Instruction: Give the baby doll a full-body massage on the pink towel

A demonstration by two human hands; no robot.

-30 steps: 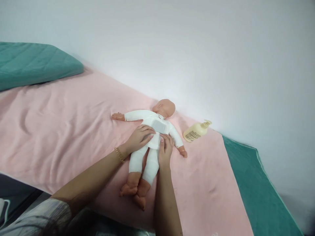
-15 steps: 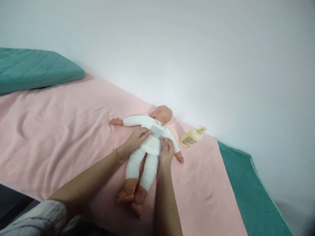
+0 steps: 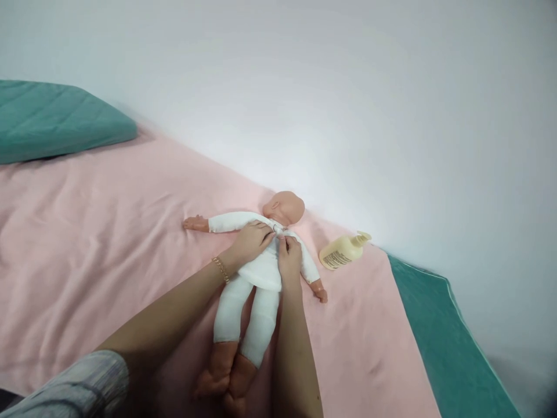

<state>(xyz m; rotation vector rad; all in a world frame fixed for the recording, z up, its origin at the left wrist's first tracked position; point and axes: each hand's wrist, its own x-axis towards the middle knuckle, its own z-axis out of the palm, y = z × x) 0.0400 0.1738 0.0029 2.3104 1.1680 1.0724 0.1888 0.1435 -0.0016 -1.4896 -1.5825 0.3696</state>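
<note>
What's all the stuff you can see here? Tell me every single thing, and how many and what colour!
Doll: 1, white with orange-tan head, hands and feet, lying on the sheet
Pump bottle: 1, pale yellow with dark print, on the sheet to the right of the doll
Sheet: 1, pink, under the doll and bottle
Padded thing: 1, green, at the far left
Cloth: 1, green, at the right, beside the sheet
Wall: 1, whitish grey, behind everything
Bracelet: 1, gold, on the left wrist
Sleeve: 1, pale and patterned, bottom left
Left hand: 1, bare, at the doll's upper body
Right hand: 1, bare, at the doll's upper body
</note>
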